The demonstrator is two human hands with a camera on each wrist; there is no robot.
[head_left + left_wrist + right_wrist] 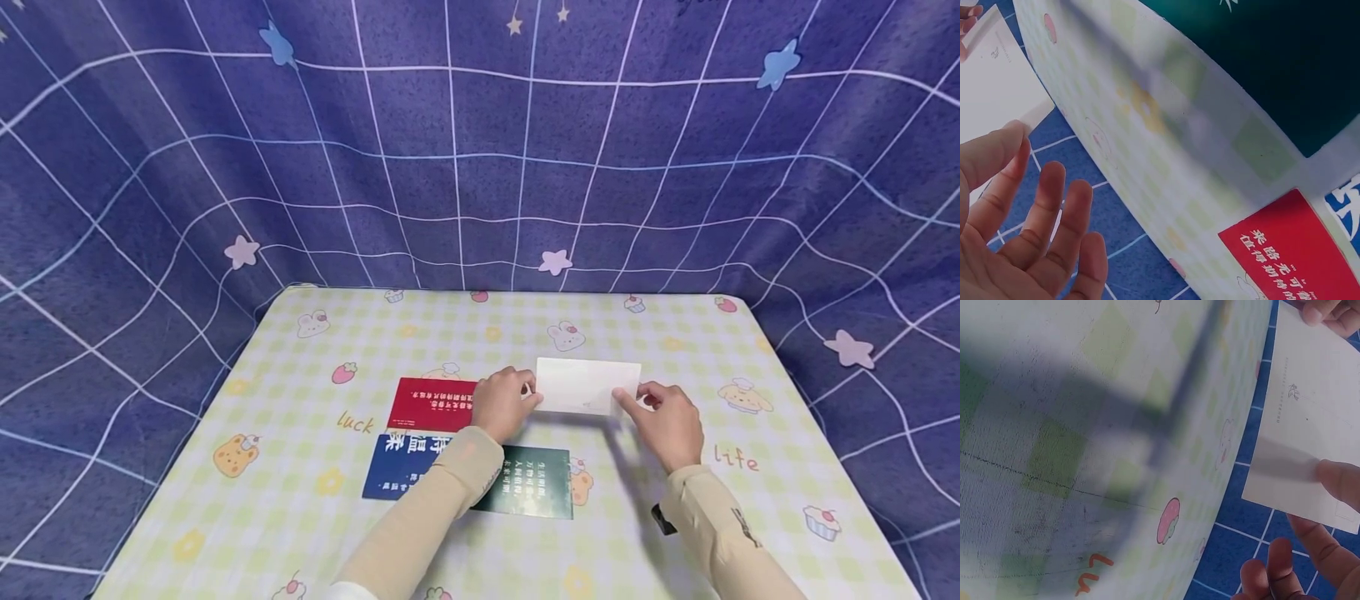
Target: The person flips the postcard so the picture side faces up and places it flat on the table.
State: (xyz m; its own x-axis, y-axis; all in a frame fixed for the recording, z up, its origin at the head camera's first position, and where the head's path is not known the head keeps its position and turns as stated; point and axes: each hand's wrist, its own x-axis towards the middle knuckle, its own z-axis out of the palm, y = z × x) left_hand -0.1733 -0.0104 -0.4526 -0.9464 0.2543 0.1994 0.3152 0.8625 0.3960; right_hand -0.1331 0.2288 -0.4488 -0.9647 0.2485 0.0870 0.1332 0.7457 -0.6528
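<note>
A white postcard, its pale back showing a small printed drawing and fine text, is held up over the table's middle. My left hand pinches its left edge between thumb and forefinger; the other fingers stand apart from the card in the left wrist view. At the opposite edge, my right hand grips the card, its thumb lying on the pale face. Below and beside my left arm lie a red card, a blue card and a green card, each with white Chinese lettering. The arm partly covers them.
A green-and-white checked cloth with cartoon prints covers the table. Dark blue curtain with a white grid and stars surrounds its back and sides. A small black object shows by my right sleeve.
</note>
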